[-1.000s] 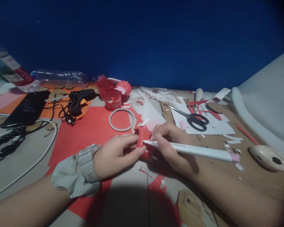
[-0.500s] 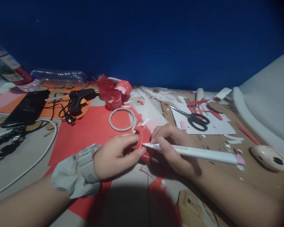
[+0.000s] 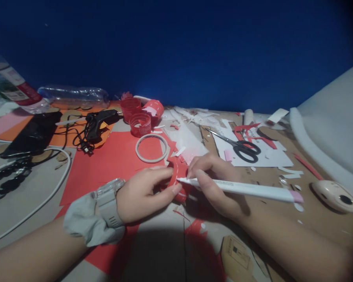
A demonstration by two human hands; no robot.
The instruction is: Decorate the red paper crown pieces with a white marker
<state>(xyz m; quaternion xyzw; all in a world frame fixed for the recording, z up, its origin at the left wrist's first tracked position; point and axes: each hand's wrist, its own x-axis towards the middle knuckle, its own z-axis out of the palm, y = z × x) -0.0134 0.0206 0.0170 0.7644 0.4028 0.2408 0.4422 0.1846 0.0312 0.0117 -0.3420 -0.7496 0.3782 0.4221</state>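
Paper piece (image 3: 181, 168), red, curved, marked with white dashes: to the right of the tape ring (image 3: 150, 160) and nearer me, between my two hands. My left hand (image 3: 144, 192) closes thumb and fingers on its left side; forearm runs in from the near left of the ring, watch (image 3: 108, 209) and grey scrunchie (image 3: 86, 221) at the wrist. My right hand (image 3: 213, 186) pinches a white pen (image 3: 253, 190) by thumb and forefinger close to the nib, nib at the dashes, barrel pointing rightward, away from the ring. Remaining right fingers partly hidden.

Surface: red sheet (image 3: 106, 168) under the ring and to its left, on grey tabletop (image 3: 32, 196); red cups (image 3: 140, 129) just beyond the ring; glue gun (image 3: 95, 127) to its left; scissors (image 3: 247, 152) to its right.

Room: dark blue wall (image 3: 176, 51) beyond the ring; light dim.
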